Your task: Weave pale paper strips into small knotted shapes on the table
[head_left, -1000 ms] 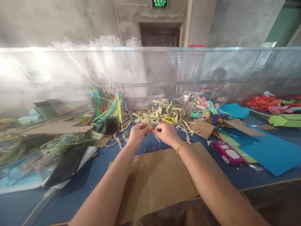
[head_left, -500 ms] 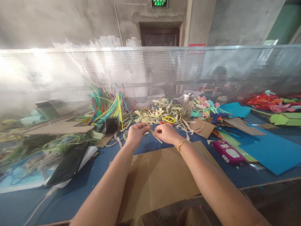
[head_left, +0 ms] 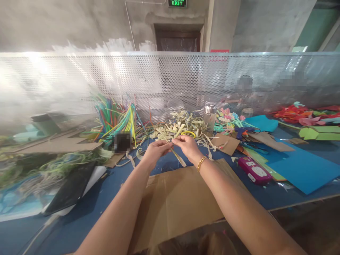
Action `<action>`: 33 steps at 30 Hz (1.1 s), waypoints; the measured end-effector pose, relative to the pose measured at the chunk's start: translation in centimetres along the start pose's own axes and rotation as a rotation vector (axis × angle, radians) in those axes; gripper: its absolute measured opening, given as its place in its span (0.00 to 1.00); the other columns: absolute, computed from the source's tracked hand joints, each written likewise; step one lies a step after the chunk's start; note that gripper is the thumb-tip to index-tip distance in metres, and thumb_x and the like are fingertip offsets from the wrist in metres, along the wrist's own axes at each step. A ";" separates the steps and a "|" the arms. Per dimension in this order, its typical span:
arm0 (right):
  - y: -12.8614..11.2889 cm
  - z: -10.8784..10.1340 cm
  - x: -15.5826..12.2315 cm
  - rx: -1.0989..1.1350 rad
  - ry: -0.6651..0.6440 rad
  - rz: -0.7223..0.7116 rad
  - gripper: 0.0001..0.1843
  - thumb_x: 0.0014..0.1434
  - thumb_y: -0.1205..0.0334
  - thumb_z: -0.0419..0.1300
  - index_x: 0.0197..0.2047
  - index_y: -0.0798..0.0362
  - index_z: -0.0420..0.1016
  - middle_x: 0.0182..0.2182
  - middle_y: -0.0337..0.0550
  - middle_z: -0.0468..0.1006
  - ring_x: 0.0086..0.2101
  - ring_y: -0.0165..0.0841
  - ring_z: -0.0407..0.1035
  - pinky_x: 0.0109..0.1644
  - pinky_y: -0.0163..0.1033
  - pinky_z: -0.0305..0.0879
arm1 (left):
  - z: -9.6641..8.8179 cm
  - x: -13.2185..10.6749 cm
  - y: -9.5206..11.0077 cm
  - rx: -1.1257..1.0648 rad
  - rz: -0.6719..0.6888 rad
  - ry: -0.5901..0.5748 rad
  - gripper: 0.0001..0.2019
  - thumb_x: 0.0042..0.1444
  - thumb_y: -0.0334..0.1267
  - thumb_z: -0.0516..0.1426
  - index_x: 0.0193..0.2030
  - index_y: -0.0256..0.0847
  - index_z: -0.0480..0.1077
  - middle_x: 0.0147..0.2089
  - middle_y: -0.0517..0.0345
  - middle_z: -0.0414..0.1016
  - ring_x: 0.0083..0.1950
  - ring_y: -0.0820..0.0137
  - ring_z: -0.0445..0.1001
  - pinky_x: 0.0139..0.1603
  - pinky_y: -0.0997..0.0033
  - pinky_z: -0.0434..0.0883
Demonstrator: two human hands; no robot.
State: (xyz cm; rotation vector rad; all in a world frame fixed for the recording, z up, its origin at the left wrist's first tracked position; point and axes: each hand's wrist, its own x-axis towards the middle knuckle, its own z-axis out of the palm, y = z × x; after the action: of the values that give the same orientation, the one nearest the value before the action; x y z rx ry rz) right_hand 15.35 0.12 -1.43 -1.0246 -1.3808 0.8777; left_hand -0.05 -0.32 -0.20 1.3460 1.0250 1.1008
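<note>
My left hand (head_left: pixel 156 153) is closed in a pinch above the blue table. It grips a thin, pale yellow-green strip (head_left: pixel 180 158), which looks like dried husk or straw. The strip's flat end slants down to the right, below the fingers. My right hand (head_left: pixel 188 148), with a gold bracelet at the wrist, pinches at the strip's upper part, its fingertips meeting those of the left. Just beyond both hands lies a heap of similar pale strips (head_left: pixel 183 122). Under my forearms a brown cardboard sheet (head_left: pixel 183 198) rests at the table's front edge.
Bundled coloured stems (head_left: pixel 108 115) and tangled fibres (head_left: pixel 53 184) lie left, with a black tablet-like object (head_left: pixel 71 187). A glass bottle (head_left: pixel 209 118) stands behind. To the right are a purple box (head_left: pixel 255 171), blue sheet (head_left: pixel 305 166) and glue gun (head_left: pixel 242 131). Perforated metal screen (head_left: pixel 170 78) behind.
My right hand has moved up and slightly left, so its fingertips now meet the left hand's. More of the strip's lower end shows. The view has shifted slightly right.
</note>
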 end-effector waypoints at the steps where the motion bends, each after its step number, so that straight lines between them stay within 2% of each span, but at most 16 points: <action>1: 0.0 0.1 0.0 -0.006 0.018 0.000 0.13 0.48 0.53 0.63 0.27 0.55 0.73 0.25 0.39 0.75 0.28 0.29 0.67 0.33 0.34 0.62 | 0.0 0.0 0.0 0.009 0.005 0.001 0.15 0.37 0.47 0.67 0.25 0.37 0.74 0.24 0.58 0.72 0.25 0.75 0.68 0.29 0.73 0.65; 6: 0.4 0.2 0.0 -0.090 0.141 -0.011 0.16 0.50 0.49 0.61 0.22 0.54 0.68 0.20 0.36 0.69 0.24 0.28 0.62 0.30 0.33 0.58 | -0.2 0.1 -0.1 0.041 0.043 -0.016 0.14 0.39 0.47 0.66 0.23 0.38 0.72 0.22 0.60 0.70 0.24 0.76 0.65 0.27 0.74 0.63; 9: 0.6 -0.3 0.2 -0.130 0.123 -0.045 0.18 0.51 0.47 0.60 0.22 0.54 0.69 0.20 0.36 0.70 0.24 0.28 0.63 0.30 0.34 0.58 | -0.5 0.2 -0.2 0.104 0.092 -0.004 0.15 0.39 0.49 0.65 0.23 0.37 0.72 0.22 0.60 0.70 0.24 0.76 0.64 0.27 0.74 0.62; 11: 0.4 -0.9 0.4 -0.193 0.116 -0.078 0.18 0.52 0.46 0.59 0.25 0.54 0.71 0.23 0.38 0.73 0.26 0.30 0.66 0.32 0.35 0.60 | -0.5 0.3 -0.3 0.164 0.138 0.046 0.15 0.37 0.49 0.66 0.24 0.38 0.73 0.23 0.60 0.71 0.25 0.74 0.66 0.28 0.74 0.62; 13: -0.1 -1.4 0.4 -0.299 0.206 -0.114 0.18 0.51 0.46 0.60 0.30 0.54 0.73 0.28 0.41 0.77 0.31 0.32 0.69 0.36 0.36 0.62 | -0.5 0.4 -0.4 0.208 0.185 0.102 0.15 0.37 0.48 0.66 0.25 0.39 0.74 0.25 0.59 0.74 0.27 0.72 0.68 0.31 0.73 0.63; 15: -0.7 -1.7 0.1 -0.418 0.308 -0.141 0.19 0.49 0.45 0.62 0.36 0.53 0.74 0.32 0.43 0.78 0.34 0.34 0.71 0.40 0.38 0.64 | -0.3 0.5 -0.5 0.229 0.217 0.136 0.14 0.40 0.49 0.64 0.26 0.39 0.74 0.26 0.58 0.75 0.29 0.71 0.69 0.32 0.72 0.63; 16: -1.0 -1.6 -0.1 -0.469 0.312 -0.148 0.19 0.49 0.45 0.63 0.37 0.52 0.74 0.33 0.43 0.78 0.35 0.35 0.72 0.42 0.39 0.64 | -0.2 0.5 -0.5 0.234 0.226 0.144 0.14 0.42 0.49 0.63 0.26 0.39 0.74 0.25 0.58 0.74 0.28 0.71 0.69 0.31 0.72 0.63; 19: -1.3 -0.9 -0.7 -0.543 0.154 -0.144 0.16 0.50 0.47 0.63 0.35 0.50 0.75 0.31 0.41 0.79 0.35 0.35 0.73 0.45 0.41 0.64 | 0.2 0.5 -0.7 0.248 0.235 0.148 0.14 0.48 0.48 0.59 0.26 0.38 0.74 0.20 0.61 0.70 0.24 0.73 0.64 0.27 0.73 0.60; 22: -0.6 -0.1 -0.9 -0.467 0.038 -0.113 0.11 0.50 0.52 0.64 0.34 0.49 0.75 0.32 0.41 0.80 0.36 0.35 0.74 0.45 0.41 0.65 | 0.2 0.6 -0.8 0.260 0.240 0.120 0.14 0.48 0.48 0.59 0.24 0.38 0.73 0.18 0.63 0.66 0.22 0.75 0.60 0.25 0.74 0.57; 29: 0.7 0.3 -0.2 -0.044 -0.050 -0.014 0.11 0.46 0.56 0.65 0.30 0.53 0.73 0.25 0.37 0.75 0.27 0.30 0.69 0.34 0.36 0.62 | -0.8 0.6 -0.3 0.343 0.259 0.126 0.13 0.44 0.47 0.62 0.29 0.39 0.77 0.28 0.57 0.77 0.31 0.69 0.70 0.33 0.72 0.64; 33: 0.2 0.3 -0.4 0.025 -0.068 0.051 0.10 0.44 0.58 0.65 0.27 0.54 0.71 0.21 0.34 0.71 0.23 0.27 0.62 0.30 0.34 0.58 | -1.0 0.2 0.0 0.426 0.285 0.091 0.12 0.48 0.45 0.59 0.31 0.40 0.77 0.31 0.57 0.78 0.33 0.68 0.72 0.36 0.71 0.65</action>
State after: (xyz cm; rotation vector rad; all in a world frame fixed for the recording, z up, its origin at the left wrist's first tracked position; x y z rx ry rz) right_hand 15.05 -0.15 -1.79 -1.0227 -1.4016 0.9731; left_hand -0.95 0.10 -0.14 1.8411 1.2056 1.2035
